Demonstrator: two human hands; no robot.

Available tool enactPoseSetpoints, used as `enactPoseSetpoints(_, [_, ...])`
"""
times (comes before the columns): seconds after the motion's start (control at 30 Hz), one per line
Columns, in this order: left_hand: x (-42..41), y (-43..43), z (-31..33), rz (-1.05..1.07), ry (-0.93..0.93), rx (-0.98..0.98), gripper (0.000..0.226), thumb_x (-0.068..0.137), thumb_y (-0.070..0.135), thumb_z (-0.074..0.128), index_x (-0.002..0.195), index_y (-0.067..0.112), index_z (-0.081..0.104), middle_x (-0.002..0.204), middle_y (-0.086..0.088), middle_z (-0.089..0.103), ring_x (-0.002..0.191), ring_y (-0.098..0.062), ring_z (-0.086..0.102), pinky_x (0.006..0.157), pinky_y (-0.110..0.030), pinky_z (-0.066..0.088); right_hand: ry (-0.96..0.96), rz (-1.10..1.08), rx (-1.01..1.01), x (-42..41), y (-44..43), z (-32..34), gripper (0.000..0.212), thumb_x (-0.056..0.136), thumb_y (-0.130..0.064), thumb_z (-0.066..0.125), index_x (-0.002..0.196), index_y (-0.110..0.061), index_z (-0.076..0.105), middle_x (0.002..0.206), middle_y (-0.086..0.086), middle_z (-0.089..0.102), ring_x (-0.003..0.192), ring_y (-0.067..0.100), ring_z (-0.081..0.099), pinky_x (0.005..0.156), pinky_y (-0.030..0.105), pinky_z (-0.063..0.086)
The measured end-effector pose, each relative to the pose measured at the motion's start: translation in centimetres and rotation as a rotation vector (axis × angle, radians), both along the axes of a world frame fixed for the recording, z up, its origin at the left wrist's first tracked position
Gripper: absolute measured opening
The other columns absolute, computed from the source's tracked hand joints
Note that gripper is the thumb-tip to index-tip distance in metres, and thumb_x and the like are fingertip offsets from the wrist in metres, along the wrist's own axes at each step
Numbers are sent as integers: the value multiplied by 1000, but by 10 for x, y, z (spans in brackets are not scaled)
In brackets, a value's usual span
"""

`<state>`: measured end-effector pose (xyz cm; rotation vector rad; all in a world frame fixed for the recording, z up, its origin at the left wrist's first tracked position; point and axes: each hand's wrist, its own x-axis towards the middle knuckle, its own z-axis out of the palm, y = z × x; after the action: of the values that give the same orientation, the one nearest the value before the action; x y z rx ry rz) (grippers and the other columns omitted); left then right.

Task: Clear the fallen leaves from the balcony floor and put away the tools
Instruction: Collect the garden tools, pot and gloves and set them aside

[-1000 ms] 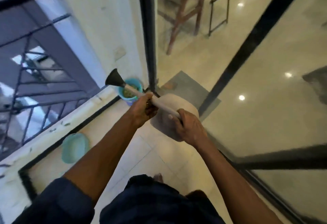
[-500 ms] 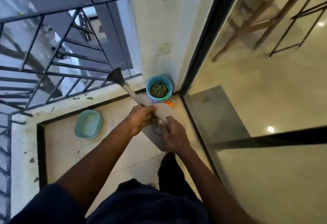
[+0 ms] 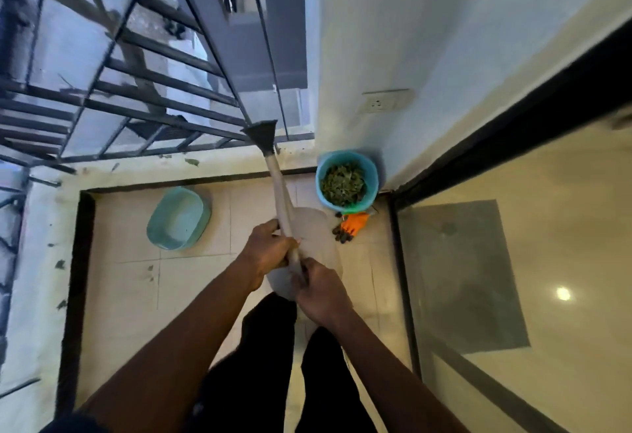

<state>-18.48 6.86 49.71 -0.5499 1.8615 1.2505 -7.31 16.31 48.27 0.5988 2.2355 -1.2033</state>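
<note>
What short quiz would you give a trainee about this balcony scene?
1. True or false: the round blue plastic bucket in the corner holds green leaves.
2. Which hands hold the long beige-handled tool? A: left only. B: right only. C: both.
3. Fill in: the orange glove lies on the tiled floor beside the ____.

Key: 1 true. 2 C: left hand and right hand. 3 bucket.

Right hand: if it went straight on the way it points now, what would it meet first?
Most likely the left hand, which grips the same pale handle just ahead of the right hand. Depth is unclear, but they look close.
</note>
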Motion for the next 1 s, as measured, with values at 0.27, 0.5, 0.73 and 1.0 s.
enactPoseSetpoints(0.27, [-67,-17,-177,20,-57,-108,30,77,12,82,104,3,72,97,-18,74,90,-35,76,80,-51,65,-103,142,113,-76,1,-160,32,99,-41,54,123,-19,58,113,11,70,107,37,65,81,42,54])
enactPoseSetpoints(0.5, [-111,-37,-307,351,-169,-63,30,90,-2,72,119,-4,65,110,-23,72,96,-36,75,80,-44,66,-85,375,253,-155,9,-289,22,97,-30,56,116,-21,63,116,9,68,112,34,61,77,34,45])
enactPoseSetpoints(0.73, [-161,-38,-355,576,-265,69,34,93,-3,69,126,-7,61,115,-24,72,101,-34,74,63,-30,64,22,515,442,-215,15,-344,27,100,-26,53,126,-24,61,118,7,63,115,31,55,84,38,50])
enactPoseSetpoints(1.0, [-216,-26,-383,564,-302,198,47,94,5,72,137,1,54,120,-20,70,103,-30,74,69,-31,65,10,570,671,-259,23,-371,35,104,-30,48,139,-27,50,126,5,59,122,30,53,87,38,49])
